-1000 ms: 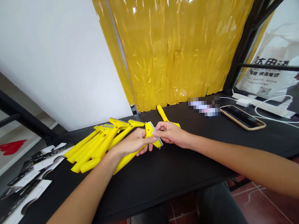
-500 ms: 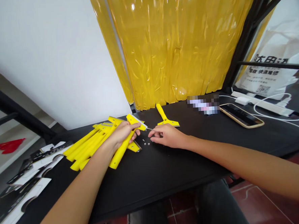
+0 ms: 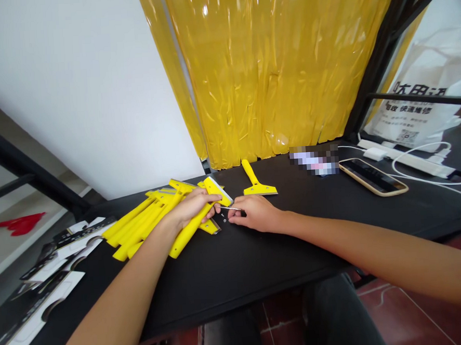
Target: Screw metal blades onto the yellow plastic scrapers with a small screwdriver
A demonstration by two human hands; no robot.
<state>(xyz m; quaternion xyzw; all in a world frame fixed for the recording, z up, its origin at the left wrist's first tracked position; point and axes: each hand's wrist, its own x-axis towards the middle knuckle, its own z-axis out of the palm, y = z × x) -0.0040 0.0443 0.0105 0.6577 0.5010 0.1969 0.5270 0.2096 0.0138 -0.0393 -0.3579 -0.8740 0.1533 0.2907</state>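
My left hand (image 3: 195,203) is closed around a yellow scraper (image 3: 191,232), whose wide head with a metal edge points up and to the right. In my right hand (image 3: 256,212) I pinch a slim metal screwdriver (image 3: 228,208); its shaft reaches left to just below the scraper's head, near my left fingertips. Whether its tip touches the scraper I cannot tell. A tiny nut (image 3: 224,220) and a small screw lie on the black table between my hands. Several more yellow scrapers (image 3: 140,222) are heaped under and beside my left hand.
A single yellow scraper (image 3: 259,189) lies behind my right hand. Black-and-white cardboard sleeves (image 3: 62,297) are piled at the left. A phone (image 3: 373,177), white cables and a power strip (image 3: 409,159) occupy the right. A yellow plastic curtain (image 3: 271,76) hangs behind the black table (image 3: 260,269).
The scraper in my left hand has turned so its head's flat face shows more. The screwdriver has shifted left and lower, below the head. One nut no longer shows beside the other.
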